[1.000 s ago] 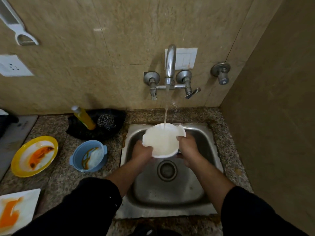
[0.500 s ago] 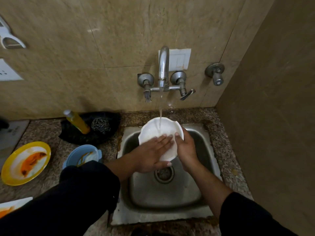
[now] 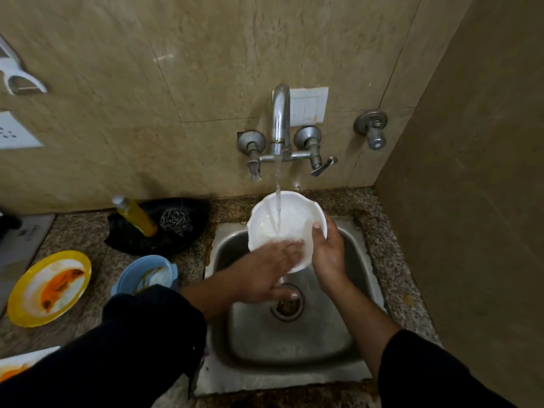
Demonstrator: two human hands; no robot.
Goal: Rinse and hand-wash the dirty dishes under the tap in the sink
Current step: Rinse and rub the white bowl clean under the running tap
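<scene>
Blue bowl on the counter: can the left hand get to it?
Probably yes: the blue bowl sits uncovered beside the sink, and the left hand lies open on the white bowl.

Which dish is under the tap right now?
The white bowl, gripped by the right hand over the sink; the yellow plate and blue bowl sit stained on the counter.

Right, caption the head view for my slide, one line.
The right hand grips a white bowl under the running tap over the sink; the left hand presses flat fingers inside it.
</scene>
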